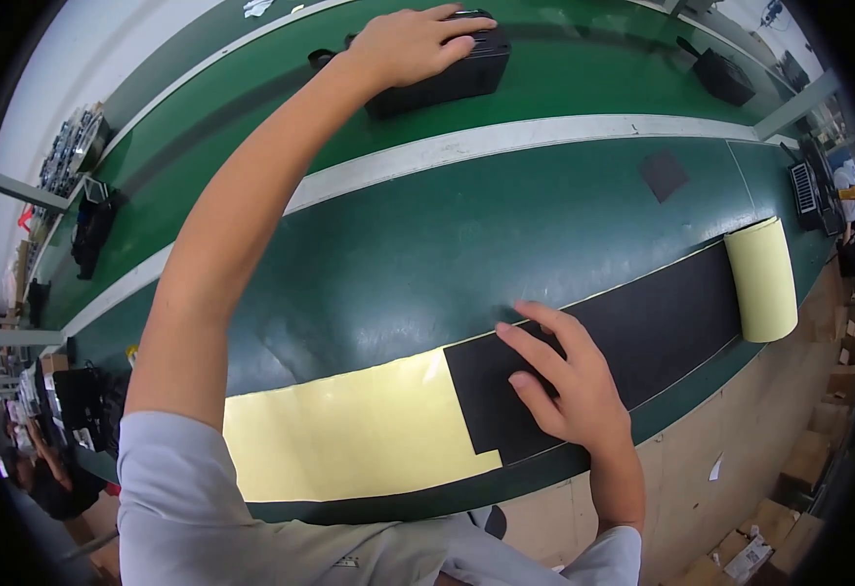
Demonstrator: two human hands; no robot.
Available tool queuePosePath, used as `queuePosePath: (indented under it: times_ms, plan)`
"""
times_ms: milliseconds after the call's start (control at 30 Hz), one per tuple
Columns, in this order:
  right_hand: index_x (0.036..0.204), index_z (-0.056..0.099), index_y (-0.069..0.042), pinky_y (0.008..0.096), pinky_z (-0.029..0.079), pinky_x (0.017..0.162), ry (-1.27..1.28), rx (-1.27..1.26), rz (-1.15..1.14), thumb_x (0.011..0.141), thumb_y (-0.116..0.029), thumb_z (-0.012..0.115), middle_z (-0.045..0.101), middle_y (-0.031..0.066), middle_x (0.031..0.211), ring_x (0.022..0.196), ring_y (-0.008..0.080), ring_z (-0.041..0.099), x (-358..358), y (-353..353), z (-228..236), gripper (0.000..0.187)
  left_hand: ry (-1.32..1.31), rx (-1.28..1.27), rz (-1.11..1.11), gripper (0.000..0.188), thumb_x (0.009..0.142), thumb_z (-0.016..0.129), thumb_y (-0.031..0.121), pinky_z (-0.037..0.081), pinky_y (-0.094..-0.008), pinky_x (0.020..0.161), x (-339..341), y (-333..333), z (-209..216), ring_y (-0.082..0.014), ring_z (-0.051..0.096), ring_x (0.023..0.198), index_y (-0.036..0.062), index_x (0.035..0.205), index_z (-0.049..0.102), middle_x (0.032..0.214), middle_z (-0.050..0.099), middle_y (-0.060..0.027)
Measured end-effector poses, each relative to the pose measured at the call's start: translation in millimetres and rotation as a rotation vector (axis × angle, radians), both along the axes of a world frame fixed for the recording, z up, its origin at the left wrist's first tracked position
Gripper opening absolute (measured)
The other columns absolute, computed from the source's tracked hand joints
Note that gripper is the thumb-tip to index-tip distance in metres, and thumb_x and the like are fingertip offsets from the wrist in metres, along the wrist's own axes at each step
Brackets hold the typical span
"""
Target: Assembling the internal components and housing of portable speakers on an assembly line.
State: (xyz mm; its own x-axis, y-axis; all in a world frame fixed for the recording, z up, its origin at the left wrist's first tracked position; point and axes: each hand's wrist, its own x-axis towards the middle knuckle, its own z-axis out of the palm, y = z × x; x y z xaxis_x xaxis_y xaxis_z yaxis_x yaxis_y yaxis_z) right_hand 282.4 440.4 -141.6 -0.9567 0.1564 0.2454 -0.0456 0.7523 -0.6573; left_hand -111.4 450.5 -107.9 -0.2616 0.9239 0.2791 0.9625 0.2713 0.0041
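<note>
My left hand [416,47] reaches far across to a black boxy device [452,86] on the green conveyor belt [583,68]. Its fingers and thumb close over the device's top. Nearer to me, a long strip of black sheet material [642,322] with pale yellow backing paper [349,430] lies along the worktable. Toward the right the strip runs into a standing yellow roll [763,281]. Above the black part, my right hand [572,381] is open, fingers apart, holding nothing. Whether its fingertips touch the strip is unclear.
A pale rail [535,133] divides the green worktable [398,254] from the belt. A dark square piece [664,175] lies on the table. Farther along the belt sits another black device [723,76]. Cardboard boxes [806,459] stand on the floor at right. A person [51,479] is at far left.
</note>
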Motion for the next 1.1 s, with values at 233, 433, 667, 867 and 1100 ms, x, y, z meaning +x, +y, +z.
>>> queuePosePath:
  times_ms: [233,433,667,867,1100]
  plan:
    - [0.13,0.064,-0.008,0.0431,0.05,0.096,0.0,-0.005,-0.058,0.088,-0.012,0.069,0.054,0.0197,0.137,0.116,0.0371,0.059,-4,7,-5,0.042,-0.044,0.025,-0.134,0.053,0.099,0.043,0.051,0.047,-0.0487,0.106,-34,30,-15,-0.0326,0.052,0.133,0.0292,0.147,0.049,0.149,0.053,-0.0069]
    - [0.129,0.064,-0.007,0.0432,0.049,0.098,0.007,0.036,-0.123,0.089,-0.012,0.069,0.054,0.0191,0.138,0.117,0.0377,0.059,5,8,-11,0.041,0.225,-0.139,0.028,0.097,0.075,0.077,0.059,0.046,-0.0558,0.103,11,36,-10,-0.0418,0.045,0.138,0.017,0.152,0.037,0.151,0.046,-0.0196]
    - [0.128,0.064,-0.007,0.0442,0.047,0.101,-0.007,0.06,-0.139,0.089,-0.012,0.069,0.053,0.0185,0.138,0.119,0.0381,0.058,9,4,-11,0.04,0.214,-0.181,0.048,0.103,0.072,0.085,0.047,0.044,-0.0529,0.108,13,49,-8,-0.0502,0.044,0.136,0.0162,0.154,0.031,0.152,0.041,-0.0262]
    - [0.125,0.066,-0.009,0.045,0.046,0.101,0.021,0.104,-0.085,0.088,-0.012,0.07,0.056,0.0168,0.135,0.121,0.0369,0.057,7,3,-18,0.038,0.015,0.019,-0.069,0.085,0.092,0.06,0.058,0.022,-0.0559,0.122,-1,24,6,-0.0487,0.029,0.147,0.0215,0.16,0.024,0.16,0.028,-0.0284]
    - [0.118,0.071,-0.01,0.0452,0.046,0.099,0.018,0.283,0.017,0.083,-0.012,0.073,0.062,0.0141,0.128,0.123,0.0342,0.058,1,-4,-9,0.035,-0.379,0.061,0.026,0.054,0.099,0.056,0.044,0.033,-0.0444,0.118,51,-150,127,-0.0372,0.04,0.144,0.0095,0.141,0.056,0.152,0.049,-0.0171]
